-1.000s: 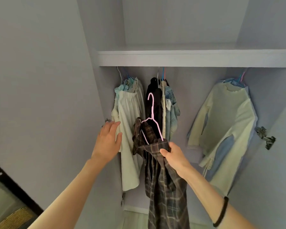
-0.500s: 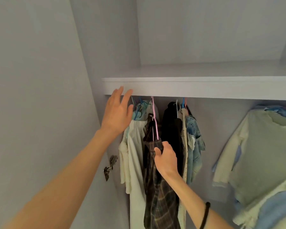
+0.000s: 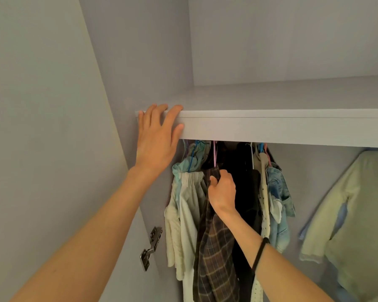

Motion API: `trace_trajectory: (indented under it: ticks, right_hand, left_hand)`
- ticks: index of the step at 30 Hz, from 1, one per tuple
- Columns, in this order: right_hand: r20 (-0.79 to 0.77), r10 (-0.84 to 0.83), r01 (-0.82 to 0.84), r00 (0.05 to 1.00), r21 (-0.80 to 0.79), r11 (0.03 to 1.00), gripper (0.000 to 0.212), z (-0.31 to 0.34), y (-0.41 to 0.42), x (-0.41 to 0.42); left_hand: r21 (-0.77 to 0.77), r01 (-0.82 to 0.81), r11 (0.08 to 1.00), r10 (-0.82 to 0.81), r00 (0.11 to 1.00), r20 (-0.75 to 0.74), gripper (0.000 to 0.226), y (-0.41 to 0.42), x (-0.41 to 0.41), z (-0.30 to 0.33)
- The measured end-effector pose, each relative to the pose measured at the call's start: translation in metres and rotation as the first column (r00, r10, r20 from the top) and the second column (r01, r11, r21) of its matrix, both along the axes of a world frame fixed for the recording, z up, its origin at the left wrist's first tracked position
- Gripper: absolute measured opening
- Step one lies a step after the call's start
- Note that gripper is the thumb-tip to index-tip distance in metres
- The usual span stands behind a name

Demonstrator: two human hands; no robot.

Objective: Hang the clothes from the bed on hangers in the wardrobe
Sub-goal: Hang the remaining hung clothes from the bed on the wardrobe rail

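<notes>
Since the earlier frame, the left hand (image 3: 156, 138) has been raised from just below the shelf (image 3: 282, 127) and is now laid flat against its front edge, fingers straight and spread, the tips hooked over the top — nothing is held in that grip. The right hand (image 3: 223, 190) has been lifted slightly with the plaid shirt (image 3: 214, 247); its grip is closed round the collar area, thumb pinching the fabric. The pink hanger (image 3: 215, 154) is seen only as a thin neck rising from the shirt; its hook and the rail are hidden behind the shelf edge, so whether it is hooked on cannot be told. The shirt is hung between a white garment (image 3: 188, 214) on the left and a black garment (image 3: 247, 192) on the right, its hem cut off at the bottom. Further right, denim pieces (image 3: 279, 192) are bunched, and a pale yellow sweater (image 3: 347, 214) is cut off by the frame — its hanger is out of sight. A door hinge (image 3: 150, 247) is fixed at lower left.
</notes>
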State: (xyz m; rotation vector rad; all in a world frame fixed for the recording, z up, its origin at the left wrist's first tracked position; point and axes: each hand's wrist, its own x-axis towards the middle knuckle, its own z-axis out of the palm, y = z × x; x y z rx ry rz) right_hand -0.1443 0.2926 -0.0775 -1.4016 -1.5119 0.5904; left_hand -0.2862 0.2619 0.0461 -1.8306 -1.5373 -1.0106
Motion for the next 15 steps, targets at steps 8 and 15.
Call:
trace_trajectory:
  ticks: [8,15]
  right_hand:
    - [0.062,-0.039,0.04,0.997,-0.024,0.999,0.025,-0.012,0.037,-0.015]
    - [0.217,-0.027,0.04,0.976,-0.052,0.998,0.028,-0.034,0.038,-0.031]
  left_hand:
    - [0.085,-0.008,0.996,0.008,1.0,0.002,0.037,0.008,-0.001,-0.004]
    - [0.13,-0.023,0.991,0.024,1.0,-0.003,0.035,0.013,0.0,-0.007]
